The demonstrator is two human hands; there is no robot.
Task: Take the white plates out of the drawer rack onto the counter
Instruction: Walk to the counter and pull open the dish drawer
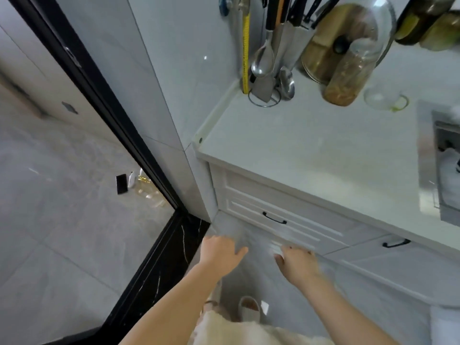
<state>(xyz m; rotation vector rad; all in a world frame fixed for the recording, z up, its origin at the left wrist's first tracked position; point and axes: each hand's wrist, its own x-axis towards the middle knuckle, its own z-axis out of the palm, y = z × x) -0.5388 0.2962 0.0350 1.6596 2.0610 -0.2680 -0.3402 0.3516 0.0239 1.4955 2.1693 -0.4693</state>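
A white drawer front (pixel 293 205) with a black handle (pixel 274 217) sits closed under the white counter (pixel 311 150). No plates or rack show; the drawer's inside is hidden. My left hand (pixel 220 252) hovers low in front of the cabinet's left corner, fingers loosely apart, holding nothing. My right hand (pixel 297 263) reaches toward the drawer's lower edge, below the handle, fingers curled; motion blur hides whether it touches the panel.
A utensil holder (pixel 266 70) with spoons and knives, a pot lid (pixel 348 38), a jar (pixel 346 80) and a glass bowl (pixel 380 97) stand at the counter's back. A sink (pixel 445 170) is at right. A second handle (pixel 395 243) marks the neighbouring cabinet. A black door frame (pixel 149 158) runs left.
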